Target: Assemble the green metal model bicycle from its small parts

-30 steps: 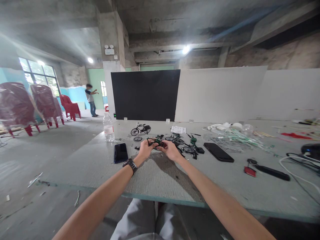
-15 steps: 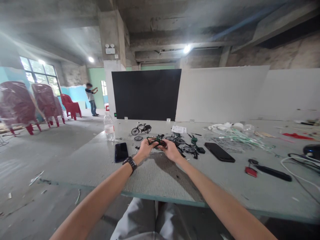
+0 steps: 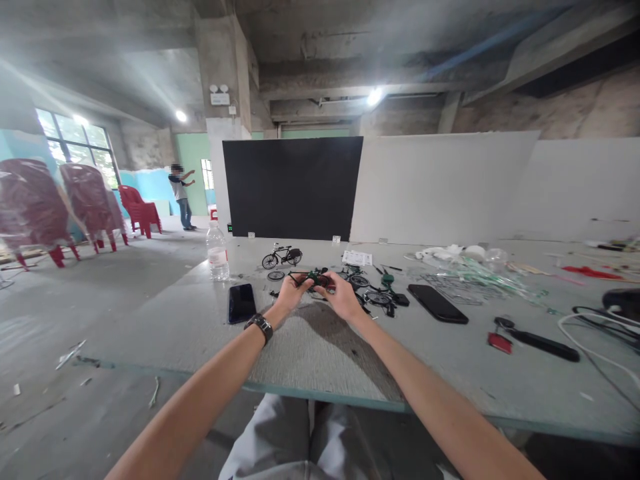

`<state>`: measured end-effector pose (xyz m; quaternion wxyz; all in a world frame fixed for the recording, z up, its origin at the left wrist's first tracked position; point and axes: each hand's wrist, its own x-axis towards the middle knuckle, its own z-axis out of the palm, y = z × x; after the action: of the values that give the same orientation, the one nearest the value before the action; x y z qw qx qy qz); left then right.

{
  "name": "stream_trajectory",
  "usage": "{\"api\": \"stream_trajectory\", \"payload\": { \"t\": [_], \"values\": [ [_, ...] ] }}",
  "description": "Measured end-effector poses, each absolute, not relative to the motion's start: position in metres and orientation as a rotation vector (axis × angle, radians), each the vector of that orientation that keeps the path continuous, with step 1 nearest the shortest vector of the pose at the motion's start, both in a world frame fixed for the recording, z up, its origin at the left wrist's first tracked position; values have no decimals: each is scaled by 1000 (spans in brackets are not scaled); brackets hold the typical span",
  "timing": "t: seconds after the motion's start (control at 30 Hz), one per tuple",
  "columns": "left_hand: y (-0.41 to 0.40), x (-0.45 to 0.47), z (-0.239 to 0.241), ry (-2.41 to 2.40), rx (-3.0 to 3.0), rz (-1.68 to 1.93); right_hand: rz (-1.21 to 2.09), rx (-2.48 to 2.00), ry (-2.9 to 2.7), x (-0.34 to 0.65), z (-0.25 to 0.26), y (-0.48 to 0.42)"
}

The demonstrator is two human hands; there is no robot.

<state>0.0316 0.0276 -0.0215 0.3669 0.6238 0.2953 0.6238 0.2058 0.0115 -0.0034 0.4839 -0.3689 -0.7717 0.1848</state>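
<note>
Green model bicycle part (image 3: 315, 277) pinched between two hands, left hand (image 3: 291, 295), right hand (image 3: 343, 297); two phones (image 3: 241, 303) (image 3: 437, 303); one assembled model bicycle (image 3: 281, 257).

Hands on the item: two, the left hand (image 3: 291, 295) and the right hand (image 3: 343, 297), together on one green model bicycle frame (image 3: 314, 278). One wristwatch (image 3: 259, 325). On the counter (image 3: 165, 320): one assembled miniature bicycle (image 3: 281, 257), two smartphones (image 3: 242, 303) (image 3: 437, 303), one plastic water bottle (image 3: 217, 255), one printed sheet (image 3: 357, 258). Beyond: two plastic-wrapped red chairs (image 3: 31, 203) (image 3: 89, 200), one stack of unwrapped red chairs (image 3: 139, 210), count within undeterminable, one standing person (image 3: 180, 197), one black panel (image 3: 293, 187).
</note>
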Motion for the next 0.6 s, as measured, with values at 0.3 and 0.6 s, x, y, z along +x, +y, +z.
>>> {"api": "stream_trajectory", "payload": {
  "t": [0.3, 0.6],
  "values": [
    [29, 31, -22, 783, 1503, 1680, 501, -913, -1903, 205, -1, 13],
    [27, 32, -25, 883, 1402, 1611, 428, -976, -1908, 204, 6, 5]
  ]
}}
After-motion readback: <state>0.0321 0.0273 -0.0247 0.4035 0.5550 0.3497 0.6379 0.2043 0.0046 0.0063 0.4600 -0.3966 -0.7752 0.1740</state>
